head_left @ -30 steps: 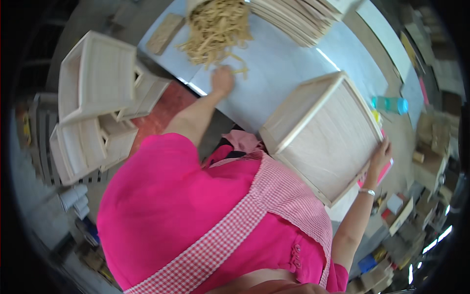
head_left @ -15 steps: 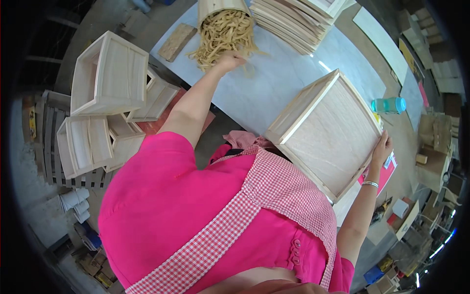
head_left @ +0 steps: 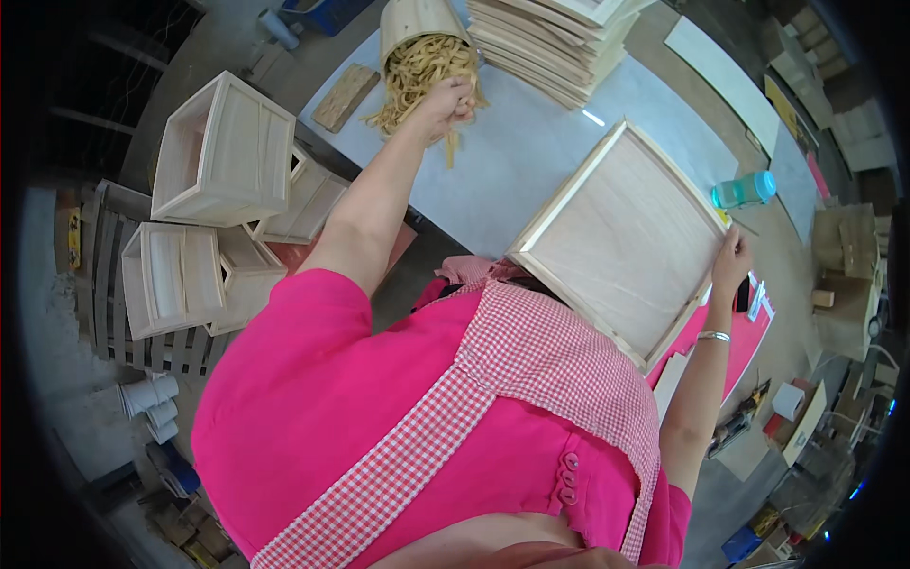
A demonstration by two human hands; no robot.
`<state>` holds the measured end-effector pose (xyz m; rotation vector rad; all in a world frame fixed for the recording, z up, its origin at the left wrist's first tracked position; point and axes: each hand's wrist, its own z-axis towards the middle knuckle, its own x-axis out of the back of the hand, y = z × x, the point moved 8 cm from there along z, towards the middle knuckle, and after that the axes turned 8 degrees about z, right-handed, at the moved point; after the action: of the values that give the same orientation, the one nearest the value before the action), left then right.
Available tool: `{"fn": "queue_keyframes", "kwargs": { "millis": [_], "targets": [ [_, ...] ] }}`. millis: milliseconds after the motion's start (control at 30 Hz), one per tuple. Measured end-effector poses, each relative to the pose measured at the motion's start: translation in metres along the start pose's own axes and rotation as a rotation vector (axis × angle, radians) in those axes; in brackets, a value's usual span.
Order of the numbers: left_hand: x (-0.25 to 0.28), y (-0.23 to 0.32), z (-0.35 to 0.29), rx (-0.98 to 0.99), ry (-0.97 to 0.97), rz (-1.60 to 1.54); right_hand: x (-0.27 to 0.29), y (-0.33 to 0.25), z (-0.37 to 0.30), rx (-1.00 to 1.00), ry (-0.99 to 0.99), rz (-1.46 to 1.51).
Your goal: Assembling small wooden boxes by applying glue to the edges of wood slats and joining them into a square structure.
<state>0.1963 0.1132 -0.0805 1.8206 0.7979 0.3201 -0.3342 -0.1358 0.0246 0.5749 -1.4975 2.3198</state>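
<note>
My left hand point(head_left: 449, 100) is closed in front of a heap of flat tan rubber bands point(head_left: 431, 62), which spill from a tipped wooden bucket point(head_left: 408, 21). A loose rubber band point(head_left: 452, 152) hangs below the closed fingers, whose grip is partly hidden. On the right, my right hand point(head_left: 731, 264) grips the outer edge of a pale wooden box point(head_left: 621, 242). This box is tilted at the table's near edge, close to my apron, with a framed flat panel facing up.
A wood block point(head_left: 345, 98) lies left of the bands on the white table point(head_left: 531, 142). Thin wooden panels point(head_left: 550, 47) are stacked at the back. A teal bottle point(head_left: 744, 191) stands beyond the box. Several wooden boxes point(head_left: 232, 152) are piled at left.
My left hand has shifted slightly up over the band heap, with the dangling band now below it. The box has tipped flatter, and my right hand has risen a little with its edge.
</note>
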Motion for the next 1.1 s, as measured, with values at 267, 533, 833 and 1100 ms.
{"fn": "queue_keyframes", "kwargs": {
  "millis": [267,533,833,1100],
  "targets": [
    [-0.18,0.123,-0.125,-0.501,-0.514,0.702,-0.021,-0.152,-0.021,0.407,-0.172,-0.014],
    [-0.268,0.108,-0.214,-0.537,-1.133,0.797,-0.05,-0.213,-0.094,-0.21,-0.818,0.544],
    [-0.257,0.081,-0.215,-0.058,-1.598,0.736,-0.025,-0.253,-0.102,0.442,-0.802,0.392],
    [-0.237,0.124,-0.08,-1.18,-0.892,1.261,0.025,-0.082,0.008,0.242,-0.558,-0.182]
  ]
}}
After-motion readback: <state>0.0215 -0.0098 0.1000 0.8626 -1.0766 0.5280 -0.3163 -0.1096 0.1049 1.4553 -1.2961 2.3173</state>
